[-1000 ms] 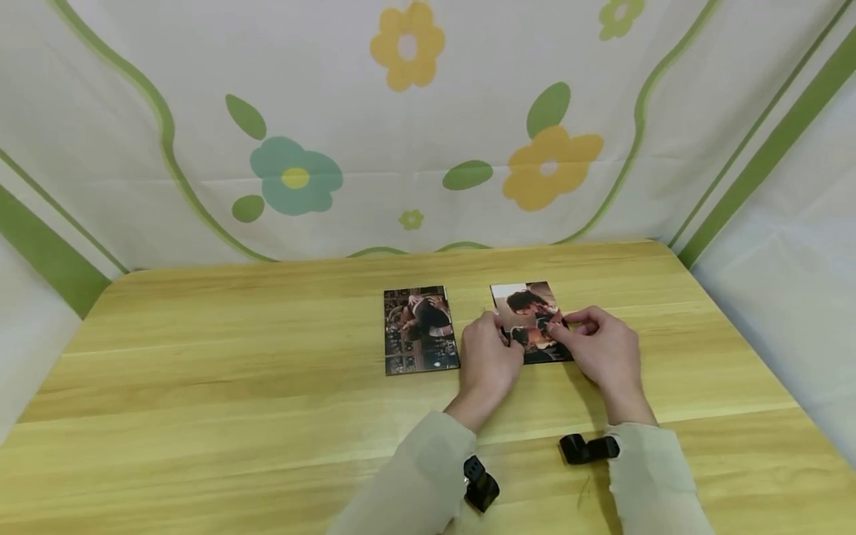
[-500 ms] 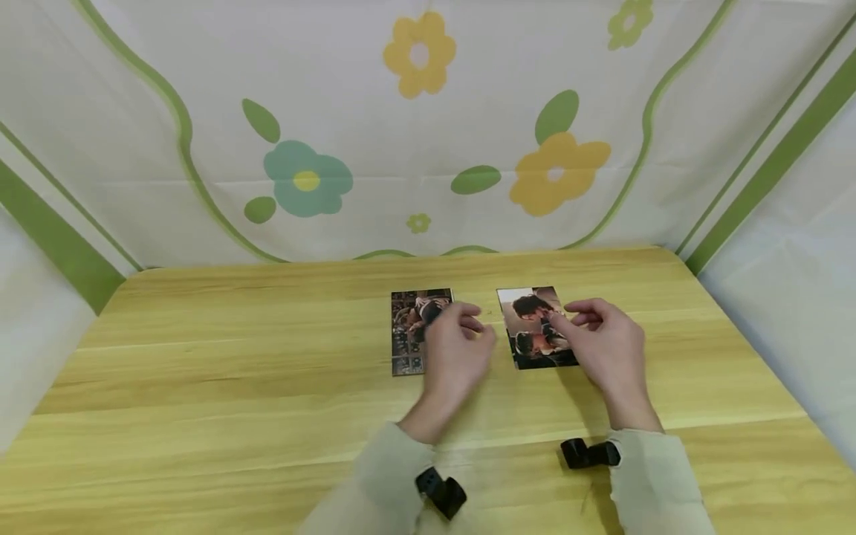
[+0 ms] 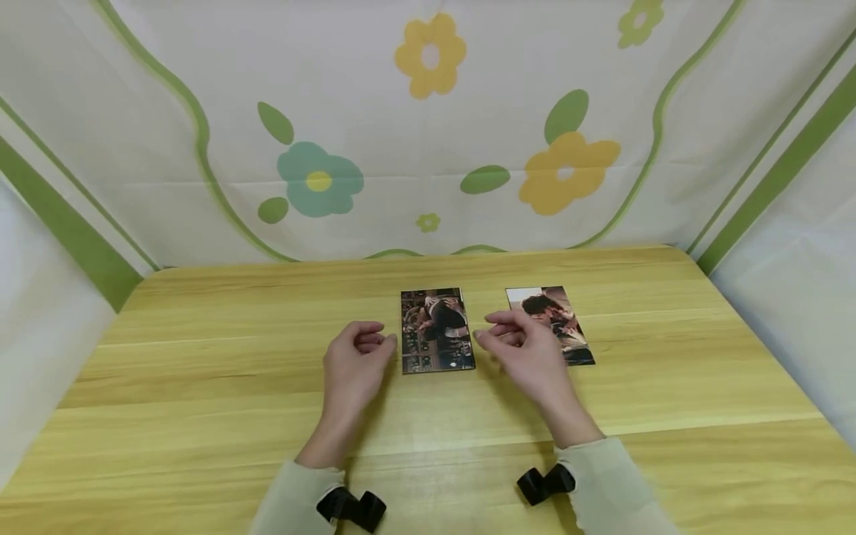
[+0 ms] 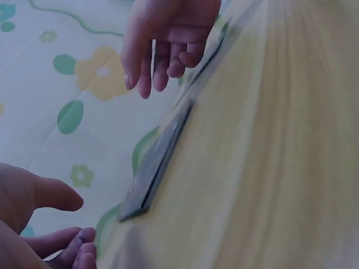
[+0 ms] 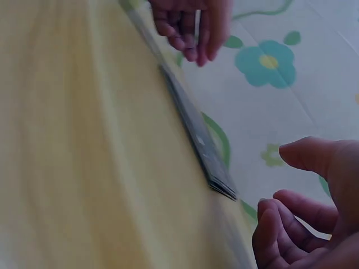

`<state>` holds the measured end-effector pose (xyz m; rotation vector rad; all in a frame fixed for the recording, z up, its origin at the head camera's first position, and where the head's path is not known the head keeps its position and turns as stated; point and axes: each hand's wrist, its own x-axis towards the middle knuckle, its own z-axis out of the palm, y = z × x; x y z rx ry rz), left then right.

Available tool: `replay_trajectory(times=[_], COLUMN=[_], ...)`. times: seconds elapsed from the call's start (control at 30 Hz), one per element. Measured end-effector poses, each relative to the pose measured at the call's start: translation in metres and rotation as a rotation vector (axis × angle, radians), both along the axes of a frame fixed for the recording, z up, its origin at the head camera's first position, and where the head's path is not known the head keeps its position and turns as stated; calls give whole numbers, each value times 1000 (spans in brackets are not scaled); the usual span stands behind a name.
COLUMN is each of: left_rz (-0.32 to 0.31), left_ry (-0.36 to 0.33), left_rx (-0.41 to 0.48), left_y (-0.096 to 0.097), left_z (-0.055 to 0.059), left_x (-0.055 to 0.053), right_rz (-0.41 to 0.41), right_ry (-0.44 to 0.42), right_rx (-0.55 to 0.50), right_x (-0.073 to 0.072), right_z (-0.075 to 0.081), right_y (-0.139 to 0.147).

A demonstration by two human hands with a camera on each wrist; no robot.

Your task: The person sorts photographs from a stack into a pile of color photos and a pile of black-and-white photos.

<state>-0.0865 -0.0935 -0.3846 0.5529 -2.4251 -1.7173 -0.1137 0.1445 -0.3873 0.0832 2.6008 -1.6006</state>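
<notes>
Above the table (image 3: pixel 200 431), empty, loosely curled hands (image 3: pixel 353 371) flank one photo (image 3: pixel 438 331), the right hand (image 3: pixel 530 358) partly hiding another photo (image 3: pixel 568 327).

Lit brightly and evenly in the head view, with soft shadows beneath the hands (image 3: pixel 354 368) (image 3: pixel 533 358) and a faint sheen on the worktop (image 3: pixel 435 438), yet dimmer, cooler and blurred in both wrist views.

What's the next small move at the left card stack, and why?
Probably bring the left hand and right hand inward to the sides of the left card stack: both hands are empty, flanking it without touching.
</notes>
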Motion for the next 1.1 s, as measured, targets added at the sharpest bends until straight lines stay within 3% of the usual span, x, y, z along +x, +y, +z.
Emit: replay_trajectory(times=[0.13, 0.3, 0.5, 0.87, 1.1], left_rz=[34, 26, -30, -98, -103], left_ry=[17, 24, 93, 126, 115], left_rx=[21, 11, -89, -292, -288], left_y=[-5, -2, 4, 6, 11], left_z=[-7, -17, -25, -30, -38], left_x=[8, 14, 16, 15, 16], right_rz=[17, -9, -42, -19, -7], right_ry=[-8, -8, 56, 137, 137], right_rx=[6, 41, 88, 194, 249], right_x=[4, 7, 7, 4, 9], right_z=[-11, -19, -26, -28, -32], right_y=[-9, -12, -15, -30, -28])
